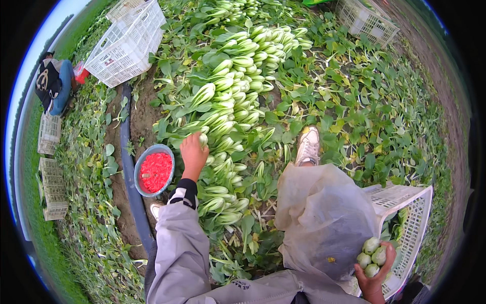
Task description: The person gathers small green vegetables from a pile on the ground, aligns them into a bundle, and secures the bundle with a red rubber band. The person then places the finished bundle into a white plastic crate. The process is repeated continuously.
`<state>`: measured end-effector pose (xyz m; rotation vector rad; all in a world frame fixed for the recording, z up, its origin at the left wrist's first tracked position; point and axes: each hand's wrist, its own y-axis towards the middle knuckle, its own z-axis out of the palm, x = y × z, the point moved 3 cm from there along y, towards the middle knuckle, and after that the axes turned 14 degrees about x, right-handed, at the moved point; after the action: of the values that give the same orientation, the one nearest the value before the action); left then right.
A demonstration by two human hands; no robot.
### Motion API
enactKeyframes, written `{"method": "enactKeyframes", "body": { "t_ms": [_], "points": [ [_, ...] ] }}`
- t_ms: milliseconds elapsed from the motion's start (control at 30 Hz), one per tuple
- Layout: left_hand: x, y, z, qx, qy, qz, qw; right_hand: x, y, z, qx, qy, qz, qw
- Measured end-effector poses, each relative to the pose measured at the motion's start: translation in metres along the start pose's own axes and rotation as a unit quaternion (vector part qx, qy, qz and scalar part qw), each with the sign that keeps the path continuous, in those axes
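Observation:
Long rows of cut bok choy (238, 88) lie on the ground ahead of me, pale stem ends toward the right and leaves toward the left. My left hand (194, 156) reaches into the row's left side, fingers closed round the base of one bok choy (203, 140). At the lower right, my right hand (375, 277) grips a bunch of several bok choy (372, 256) with their cut ends facing up. That bunch is over the near side of a white plastic crate (424, 215), which has greens inside. The leaves of the bunch are mostly hidden.
A grey-blue basin (172, 175) of red strips stands left of my left hand, beside a dark hose (127, 152). White crates (124, 48) stand at the upper left, another crate (365, 23) at the upper right. A person (54, 83) crouches far left. Translucent plastic (324, 213) covers my leg.

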<state>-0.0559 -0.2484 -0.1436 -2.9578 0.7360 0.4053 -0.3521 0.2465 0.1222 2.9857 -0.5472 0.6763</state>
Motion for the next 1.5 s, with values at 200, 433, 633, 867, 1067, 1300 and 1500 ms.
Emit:
{"method": "enactKeyframes", "body": {
  "t_ms": [200,433,633,867,1067,1300,1500],
  "points": [
    [-0.063,-0.055,-0.099,0.115,-0.744,0.029,0.657,-0.011,-0.008,0.005,-0.047,0.006,-0.004,0.999],
    [-0.294,-0.196,-0.099,0.462,-0.786,0.121,0.393,-0.005,0.002,-0.011,-0.044,-0.007,-0.001,0.999],
    [-0.374,-0.275,-0.088,0.510,-0.749,0.148,0.396,-0.008,-0.010,-0.018,-0.058,0.087,-0.007,0.995],
    [-0.375,-0.284,-0.099,0.498,-0.732,0.175,0.431,-0.004,-0.012,-0.021,-0.010,0.150,-0.024,0.988],
    [-0.387,-0.290,-0.099,0.424,-0.775,0.145,0.446,0.002,-0.014,-0.026,0.069,0.088,-0.045,0.993],
    [-0.381,-0.293,-0.097,0.435,-0.808,0.126,0.376,0.022,-0.005,-0.032,0.129,0.070,-0.043,0.988],
    [-0.374,-0.279,-0.096,0.446,-0.778,0.163,0.411,0.035,-0.006,-0.022,0.068,0.063,-0.017,0.995]
  ]
}}
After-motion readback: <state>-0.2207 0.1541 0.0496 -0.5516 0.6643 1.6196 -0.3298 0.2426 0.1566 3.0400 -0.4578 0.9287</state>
